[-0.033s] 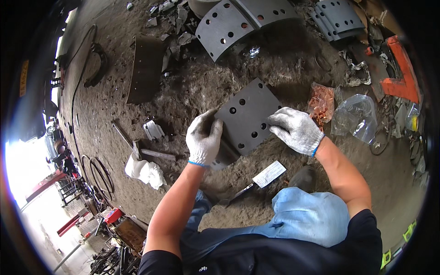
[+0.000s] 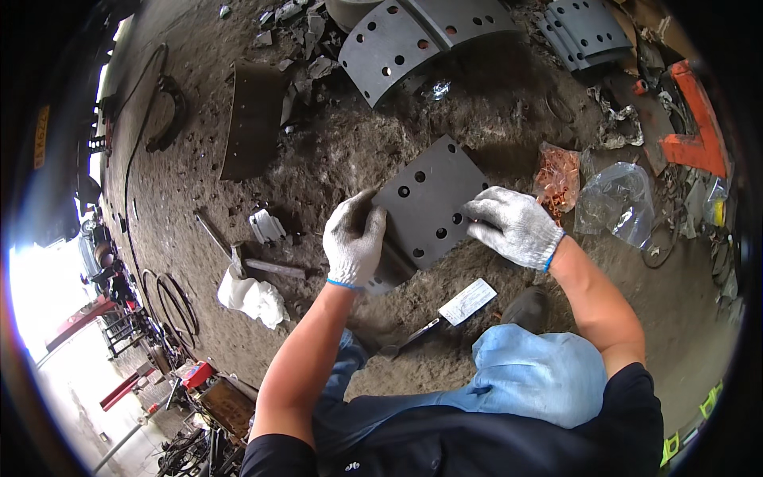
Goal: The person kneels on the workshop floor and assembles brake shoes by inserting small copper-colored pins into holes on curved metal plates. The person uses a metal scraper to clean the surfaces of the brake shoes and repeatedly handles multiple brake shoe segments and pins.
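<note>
A dark grey brake lining [image 2: 435,203] with several round holes is tilted up in front of me. My left hand [image 2: 355,238], in a white knit glove, grips its left edge, thumb on the face and fingers behind. At the right edge, beside a hole, is my gloved right hand [image 2: 517,227], fingers pinched together. Whatever is between those fingertips is too small to make out. Below the left hand, a second curved holed piece [image 2: 389,274] shows partly behind the lining. To the right lies a clear bag of copper-coloured rivets [image 2: 558,179].
Larger brake linings [image 2: 389,48] lie at the far side, with a stack [image 2: 586,33] at far right. A hammer [image 2: 266,266] and white cloth [image 2: 250,298] lie left. Nearer me are a paper slip [image 2: 467,302] and dark-handled tool [image 2: 417,334]. An orange metal frame [image 2: 695,119] stands right.
My right hand has shifted very slightly to the right. The left hand and the brake lining look unmoved.
</note>
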The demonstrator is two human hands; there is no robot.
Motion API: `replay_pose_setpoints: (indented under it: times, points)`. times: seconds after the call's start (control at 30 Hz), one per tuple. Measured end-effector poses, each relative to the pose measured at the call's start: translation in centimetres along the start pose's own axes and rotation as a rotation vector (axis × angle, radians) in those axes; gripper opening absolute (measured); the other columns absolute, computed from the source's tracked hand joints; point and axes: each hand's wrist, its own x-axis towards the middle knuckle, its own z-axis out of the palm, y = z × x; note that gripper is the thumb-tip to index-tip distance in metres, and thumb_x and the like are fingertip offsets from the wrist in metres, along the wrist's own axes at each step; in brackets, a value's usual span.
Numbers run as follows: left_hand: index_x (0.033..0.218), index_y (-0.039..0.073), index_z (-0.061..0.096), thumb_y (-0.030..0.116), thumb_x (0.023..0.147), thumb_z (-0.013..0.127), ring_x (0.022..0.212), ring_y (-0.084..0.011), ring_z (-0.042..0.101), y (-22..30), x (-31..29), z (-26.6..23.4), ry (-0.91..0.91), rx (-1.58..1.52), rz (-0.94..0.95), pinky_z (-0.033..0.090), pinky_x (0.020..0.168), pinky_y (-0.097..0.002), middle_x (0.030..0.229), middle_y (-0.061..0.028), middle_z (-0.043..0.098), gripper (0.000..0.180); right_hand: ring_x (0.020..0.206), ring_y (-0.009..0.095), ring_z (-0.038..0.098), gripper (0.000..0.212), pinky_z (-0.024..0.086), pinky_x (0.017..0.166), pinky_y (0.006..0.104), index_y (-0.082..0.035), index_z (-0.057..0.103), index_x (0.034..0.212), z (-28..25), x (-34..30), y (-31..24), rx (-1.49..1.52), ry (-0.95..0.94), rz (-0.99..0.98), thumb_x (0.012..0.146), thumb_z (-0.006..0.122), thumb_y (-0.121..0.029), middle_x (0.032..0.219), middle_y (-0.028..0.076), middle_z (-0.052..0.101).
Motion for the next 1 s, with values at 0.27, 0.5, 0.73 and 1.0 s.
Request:
replay_pose_setpoints:
  times: [0.27,0.5,0.73,1.0]
  points:
    - [0.134,-0.002,0.07,0.007,0.101,0.072,0.11,-0.0133,0.067,-0.3,-0.1,0.0,0.006,0.02,0.034,0.054,0.1,-0.0298,0.12,-0.0092,0.075,0.034,0.099,0.037,0.07,0.02,0.059,0.086,0.0466,-0.005,0.073,0.112,0.4,-0.1,-0.4,0.098,-0.014,0.0,0.094,0.073,-0.013,0.105,0.015,0.072]
    - [0.133,-0.002,0.07,0.008,0.101,0.072,0.108,-0.0129,0.067,0.4,-0.1,-0.2,-0.018,0.073,-0.007,0.054,0.098,-0.0297,0.119,-0.0086,0.075,0.034,0.1,0.037,0.071,0.016,0.059,0.087,0.0462,-0.004,0.074,0.109,0.6,0.6,-1.2,0.006,-0.044,-0.005,0.094,0.073,-0.012,0.106,0.015,0.073]
    - [0.134,-0.002,0.07,0.005,0.101,0.072,0.107,-0.0125,0.066,-0.2,-0.2,0.0,-0.005,0.033,-0.008,0.054,0.097,-0.0291,0.118,-0.008,0.074,0.033,0.105,0.039,0.072,0.022,0.058,0.092,0.0473,-0.002,0.075,0.111,0.5,1.0,-1.0,0.299,-0.123,0.243,0.098,0.068,-0.018,0.109,0.02,0.075]
    - [0.129,-0.001,0.073,0.008,0.098,0.074,0.103,-0.0165,0.07,0.3,0.0,0.1,0.031,0.027,0.018,0.056,0.095,-0.0319,0.113,-0.0103,0.075,0.032,0.1,0.033,0.076,0.026,0.06,0.089,0.0413,0.001,0.072,0.115,1.3,1.4,-1.1,0.133,0.006,0.269,0.095,0.074,-0.015,0.107,0.021,0.075]
